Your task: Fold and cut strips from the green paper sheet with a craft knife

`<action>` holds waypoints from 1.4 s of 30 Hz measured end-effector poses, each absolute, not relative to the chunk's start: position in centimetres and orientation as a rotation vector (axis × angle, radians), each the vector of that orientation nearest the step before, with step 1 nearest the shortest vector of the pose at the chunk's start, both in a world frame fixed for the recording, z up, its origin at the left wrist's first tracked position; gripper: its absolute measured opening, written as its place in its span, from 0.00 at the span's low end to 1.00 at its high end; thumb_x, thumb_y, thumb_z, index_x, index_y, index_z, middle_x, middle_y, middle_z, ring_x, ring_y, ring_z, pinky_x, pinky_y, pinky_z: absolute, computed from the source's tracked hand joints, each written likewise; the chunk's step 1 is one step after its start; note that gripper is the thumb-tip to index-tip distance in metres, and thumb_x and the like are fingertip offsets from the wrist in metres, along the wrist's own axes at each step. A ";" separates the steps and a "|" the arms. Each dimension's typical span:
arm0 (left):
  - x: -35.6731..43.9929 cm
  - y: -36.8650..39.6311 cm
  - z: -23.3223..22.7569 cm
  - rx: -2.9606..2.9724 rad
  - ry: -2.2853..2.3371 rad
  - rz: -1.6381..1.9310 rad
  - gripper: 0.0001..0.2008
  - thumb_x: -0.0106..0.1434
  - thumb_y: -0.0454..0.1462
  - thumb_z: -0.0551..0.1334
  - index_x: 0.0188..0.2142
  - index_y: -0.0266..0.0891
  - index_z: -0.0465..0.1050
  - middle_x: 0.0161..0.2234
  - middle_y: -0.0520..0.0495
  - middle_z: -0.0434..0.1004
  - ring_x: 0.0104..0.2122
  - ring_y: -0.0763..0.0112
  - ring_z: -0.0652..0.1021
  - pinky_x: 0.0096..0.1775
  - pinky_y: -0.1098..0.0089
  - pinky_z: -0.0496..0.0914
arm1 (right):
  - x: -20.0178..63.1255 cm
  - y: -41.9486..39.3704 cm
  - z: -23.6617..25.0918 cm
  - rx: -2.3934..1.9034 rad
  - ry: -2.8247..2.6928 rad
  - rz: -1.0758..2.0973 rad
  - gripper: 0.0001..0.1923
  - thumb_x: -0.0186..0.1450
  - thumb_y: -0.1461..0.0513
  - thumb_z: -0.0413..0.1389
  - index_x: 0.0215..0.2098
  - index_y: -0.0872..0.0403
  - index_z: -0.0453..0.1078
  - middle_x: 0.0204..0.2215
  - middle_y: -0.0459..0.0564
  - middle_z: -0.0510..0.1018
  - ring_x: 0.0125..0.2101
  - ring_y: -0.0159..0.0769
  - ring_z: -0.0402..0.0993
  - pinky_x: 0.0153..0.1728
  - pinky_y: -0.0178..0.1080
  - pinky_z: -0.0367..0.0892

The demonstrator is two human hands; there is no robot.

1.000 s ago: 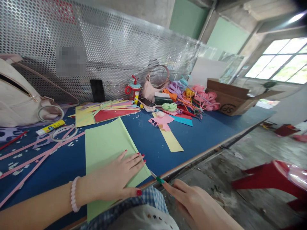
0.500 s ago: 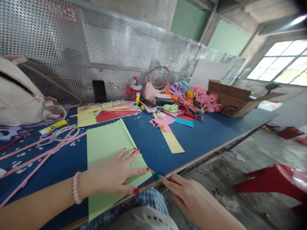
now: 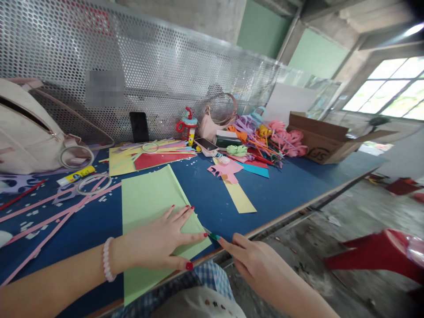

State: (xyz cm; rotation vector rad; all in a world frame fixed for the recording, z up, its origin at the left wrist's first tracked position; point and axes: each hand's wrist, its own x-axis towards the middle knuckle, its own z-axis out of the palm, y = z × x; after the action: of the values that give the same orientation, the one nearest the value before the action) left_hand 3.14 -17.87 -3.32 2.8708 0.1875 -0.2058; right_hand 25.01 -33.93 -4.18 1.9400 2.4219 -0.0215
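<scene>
My left hand [image 3: 165,240] lies with fingers spread on a light green sheet of paper [image 3: 145,198], whose right edge is folded into a narrow strip. A pink bead bracelet [image 3: 107,259] circles that wrist. At the folded edge, close to my left fingertips, my right hand [image 3: 253,260] is closed round a small craft knife [image 3: 214,236] with a teal handle. Its thin tip touches or nearly touches the paper's edge; most of the handle is hidden in my fingers.
On the blue table [image 3: 198,185] lie pink strips [image 3: 59,221], a tape roll [image 3: 93,184], a glue stick [image 3: 76,176] and a yellow paper piece [image 3: 241,198]. Farther back are a phone [image 3: 206,145], colourful ribbons [image 3: 255,132] and a cardboard box [image 3: 326,139]. A red stool [image 3: 380,251] stands right.
My right hand and the craft knife have moved slightly up and left along the fold. My left hand stays flat on the green paper. The whole view has shifted a little.
</scene>
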 end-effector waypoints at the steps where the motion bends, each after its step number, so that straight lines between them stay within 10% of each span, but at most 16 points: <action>1: 3.2 -17.9 -3.4 2.869 0.186 -0.213 0.32 0.65 0.60 0.47 0.66 0.60 0.44 0.68 0.36 0.34 0.65 0.36 0.43 0.57 0.36 0.48 | 25.0 -33.9 -4.2 1.941 2.413 -0.021 0.27 0.62 0.73 0.46 0.57 0.54 0.67 0.36 0.52 0.75 0.29 0.37 0.76 0.27 0.37 0.68; 42: 3.1 -17.9 -3.5 2.858 0.183 -0.210 0.32 0.65 0.58 0.50 0.66 0.55 0.49 0.68 0.34 0.35 0.65 0.36 0.43 0.58 0.35 0.45 | 24.5 -30.6 -4.0 1.916 2.371 0.065 0.25 0.64 0.69 0.46 0.59 0.55 0.65 0.34 0.51 0.74 0.25 0.32 0.72 0.21 0.37 0.54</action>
State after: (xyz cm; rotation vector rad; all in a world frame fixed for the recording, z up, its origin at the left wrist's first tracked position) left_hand 3.11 -17.91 -3.51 2.8581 0.1826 -0.2099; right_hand 24.48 -30.63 -4.02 1.9163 2.3711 0.0650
